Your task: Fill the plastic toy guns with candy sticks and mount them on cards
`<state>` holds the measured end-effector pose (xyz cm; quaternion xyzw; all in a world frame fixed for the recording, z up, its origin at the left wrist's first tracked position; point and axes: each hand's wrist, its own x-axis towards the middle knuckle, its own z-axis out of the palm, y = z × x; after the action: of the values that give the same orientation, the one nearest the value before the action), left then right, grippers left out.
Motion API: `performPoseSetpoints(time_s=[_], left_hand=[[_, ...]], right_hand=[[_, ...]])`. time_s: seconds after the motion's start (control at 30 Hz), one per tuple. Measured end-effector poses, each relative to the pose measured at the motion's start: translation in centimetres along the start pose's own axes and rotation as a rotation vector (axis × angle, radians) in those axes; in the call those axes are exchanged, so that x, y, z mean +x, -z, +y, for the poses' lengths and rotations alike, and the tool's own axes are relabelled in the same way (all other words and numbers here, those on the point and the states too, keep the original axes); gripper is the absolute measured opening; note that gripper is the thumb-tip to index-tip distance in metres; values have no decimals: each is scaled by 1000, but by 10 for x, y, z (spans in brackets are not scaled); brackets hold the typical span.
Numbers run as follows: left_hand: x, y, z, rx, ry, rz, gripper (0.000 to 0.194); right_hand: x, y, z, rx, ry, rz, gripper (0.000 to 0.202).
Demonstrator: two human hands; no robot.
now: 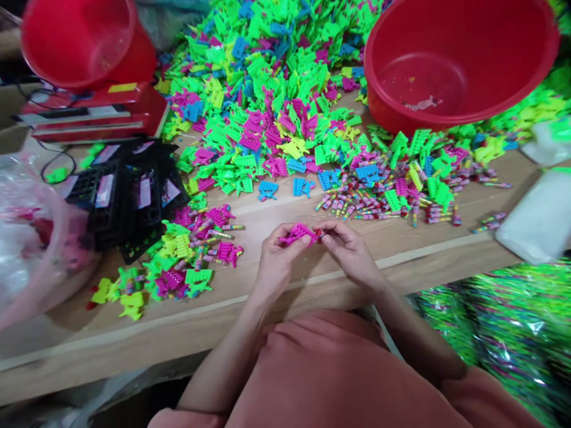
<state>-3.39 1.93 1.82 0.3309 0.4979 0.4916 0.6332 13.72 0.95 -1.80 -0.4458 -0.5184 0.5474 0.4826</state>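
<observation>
Close to the table's front edge, my left hand (pixel 281 252) grips a magenta plastic toy piece (pixel 298 234) between thumb and fingers. My right hand (pixel 345 249) pinches a small tube with a red end (pixel 319 233) right against the piece's right side. Whether the tube sits inside the piece cannot be made out. Beyond my hands lies a heap of similar small tubes with coloured candy-like contents (pixel 357 199). Two blue toy pieces (pixel 304 187) rest just in front of the large pile of green, magenta, yellow and blue pieces (pixel 267 113).
Red tubs stand at the back right (pixel 446 113) and back left (pixel 84 47). At left are a red machine (pixel 102 113), black trays (pixel 138 184), a pink basket of plastic bags (pixel 57 255) and a smaller toy heap (pixel 178 249). A white container (pixel 537 217) lies at right.
</observation>
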Motion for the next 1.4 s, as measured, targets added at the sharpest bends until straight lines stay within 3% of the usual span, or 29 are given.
performPoseSetpoints(time_s=[0.13, 0.33, 0.67, 0.83, 0.9, 1.03, 1.23, 1.33, 1.4], left_hand=[[-5, -2, 5, -21, 44, -3, 45], [-5, -3, 2, -116, 95, -20, 33], [-4, -6, 2, -178, 182, 37, 43], [-3, -5, 0, -154, 228, -34, 43], [-4, -4, -2, -100, 202, -34, 38], [-5, -1, -8, 182, 23, 64, 26], [-5, -2, -2, 211, 17, 10, 26], [-6, 17, 21, 319, -24, 90, 26], [-9, 50, 48, 460, -129, 252, 27]], right_hand=[[-3, 3, 3, 2, 9, -23, 27], [-5, 3, 6, -20, 26, -60, 28], [-2, 4, -3, -118, 104, -57, 24], [0, 10, -5, -178, 177, -118, 18], [2, 12, -6, -256, 276, -138, 15], [5, 11, -5, -407, 402, -122, 18], [7, 2, -12, -429, 411, -161, 20], [7, 10, -16, -463, 380, -145, 27], [7, 27, -14, -518, 325, -72, 35]])
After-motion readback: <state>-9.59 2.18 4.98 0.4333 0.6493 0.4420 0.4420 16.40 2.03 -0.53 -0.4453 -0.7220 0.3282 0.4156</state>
